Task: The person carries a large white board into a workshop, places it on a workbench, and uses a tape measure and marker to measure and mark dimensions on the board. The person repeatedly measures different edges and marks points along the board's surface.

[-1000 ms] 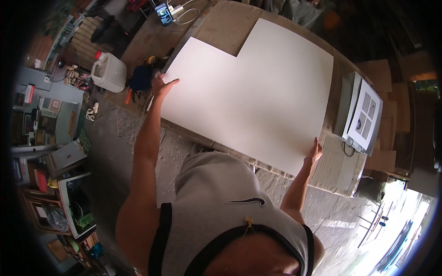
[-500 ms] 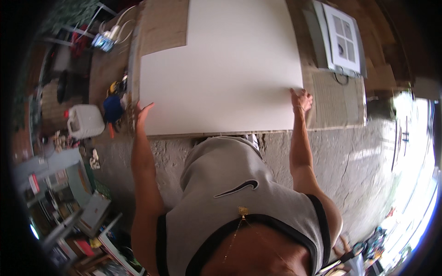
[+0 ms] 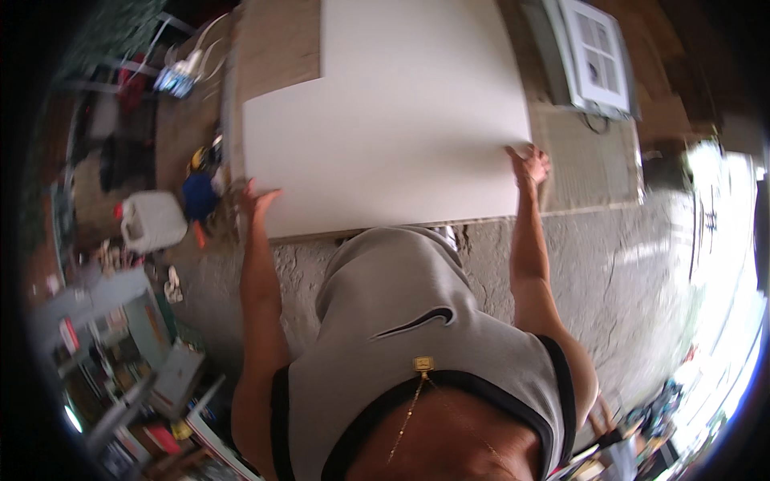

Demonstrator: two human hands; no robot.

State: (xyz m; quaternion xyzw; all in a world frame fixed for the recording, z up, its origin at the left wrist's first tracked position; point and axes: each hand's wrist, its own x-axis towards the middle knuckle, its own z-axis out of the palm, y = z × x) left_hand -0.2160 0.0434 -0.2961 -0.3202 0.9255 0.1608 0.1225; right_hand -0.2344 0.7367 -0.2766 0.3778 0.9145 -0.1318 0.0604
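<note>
A large white board with a notch cut from its far left corner lies flat on a brown worktable. My left hand grips the board's near left corner, fingers on top. Over at the near right corner, my right hand holds the board's edge. Both arms reach up from my grey sleeveless top.
A white framed panel with several small windows lies on the table's right end, a woven mat beside it. A white jerrycan, a blue item and cluttered shelves stand left on the concrete floor.
From one second ago the view swung so the board now lies square in front of me. Both hands stayed on its near corners; in the last half second the picture barely shifted.
</note>
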